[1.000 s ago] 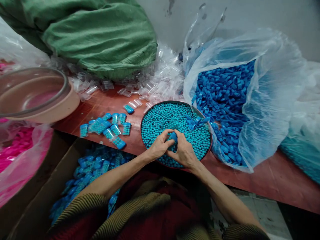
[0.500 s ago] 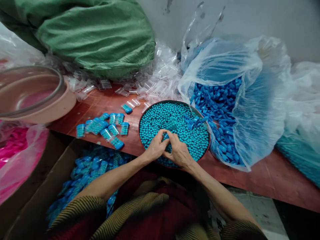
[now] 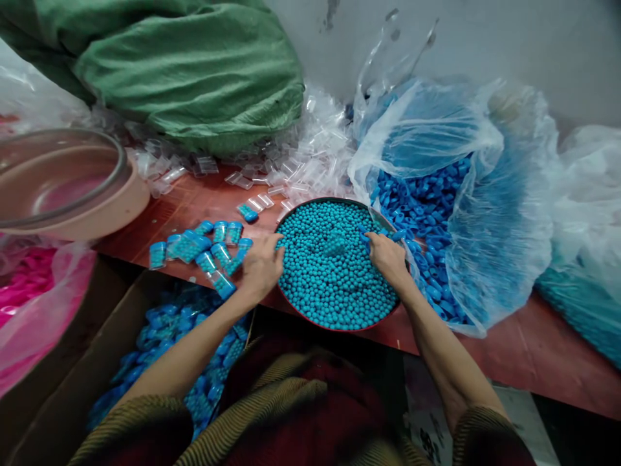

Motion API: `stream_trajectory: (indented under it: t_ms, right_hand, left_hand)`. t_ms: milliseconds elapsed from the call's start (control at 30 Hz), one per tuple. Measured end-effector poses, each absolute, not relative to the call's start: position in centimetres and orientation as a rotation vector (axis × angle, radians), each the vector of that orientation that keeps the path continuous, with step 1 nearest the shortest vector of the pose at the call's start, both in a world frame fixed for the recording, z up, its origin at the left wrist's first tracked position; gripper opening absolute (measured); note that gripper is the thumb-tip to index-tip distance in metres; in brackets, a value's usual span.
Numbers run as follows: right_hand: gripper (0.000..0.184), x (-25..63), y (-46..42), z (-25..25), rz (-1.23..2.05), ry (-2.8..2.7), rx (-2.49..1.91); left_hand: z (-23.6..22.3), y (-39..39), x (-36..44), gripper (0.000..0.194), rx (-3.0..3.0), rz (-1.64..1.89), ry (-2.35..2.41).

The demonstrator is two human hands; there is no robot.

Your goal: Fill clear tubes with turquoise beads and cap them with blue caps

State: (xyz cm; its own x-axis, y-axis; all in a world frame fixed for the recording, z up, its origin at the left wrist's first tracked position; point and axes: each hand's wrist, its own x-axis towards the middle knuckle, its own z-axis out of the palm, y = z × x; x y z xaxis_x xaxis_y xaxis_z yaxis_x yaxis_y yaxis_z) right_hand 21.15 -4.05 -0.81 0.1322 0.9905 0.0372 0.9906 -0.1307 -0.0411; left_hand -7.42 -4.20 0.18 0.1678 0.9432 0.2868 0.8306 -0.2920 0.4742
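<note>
My left hand (image 3: 262,264) is at the left rim of a round bowl (image 3: 334,329) full of turquoise beads (image 3: 334,285). Its fingers are slightly apart, and I see nothing held in them. Beside it on the table lie several small clear bottles (image 3: 187,246) with blue caps and turquoise beads inside. My right hand (image 3: 389,257) is over the bowl's right side, fingertips closed on a small blue cap (image 3: 363,234). More blue caps (image 3: 395,233) lie close to that hand at the rim. A clear container (image 3: 334,243) sits among the beads, partly buried.
An open plastic bag (image 3: 499,213) of blue caps leans at the right. Empty clear bottles (image 3: 310,162) are heaped behind the bowl, beside a green sack (image 3: 194,77). Basins (image 3: 97,213) stand left. Below the table edge, a cardboard box (image 3: 63,382) holds filled bottles.
Both hands were together over the bowl, working on a blue-capped bottle. They have parted: the left moved to the bottles, where one more lies tilted, and the right moved to the loose caps.
</note>
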Motion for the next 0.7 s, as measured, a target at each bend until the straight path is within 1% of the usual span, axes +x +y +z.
stream_trajectory:
  t_ms: [133,233,367,500,633,700]
  right_hand:
    - [0.038,20.2,-2.7,-0.6,0.077,-1.995,-2.463]
    - [0.034,20.3,-2.9,-0.6,0.186,-2.017,-2.411]
    - [0.037,21.4,-4.1,-0.6,0.346,-2.027,-2.283]
    - [0.033,22.0,-4.5,-1.1,0.507,-2.03,-2.068]
    - [0.031,22.6,-4.1,-2.1,0.735,-1.903,-1.882]
    - [0.032,22.8,-4.1,-2.3,0.798,-1.878,-1.84]
  left_hand:
    - [-0.8,-3.2,-0.9,0.027,2.253,0.555,1.513]
    - [-1.6,-2.4,1.6,0.031,2.232,0.443,1.467]
    - [-2.3,-1.9,2.0,0.031,2.269,0.394,1.436]
    - [-2.4,-1.9,2.2,0.034,2.286,0.378,1.449]
    - [-2.4,-2.4,2.9,0.027,2.355,0.333,1.497]
    - [-2.4,-2.6,3.1,0.025,2.366,0.318,1.501]
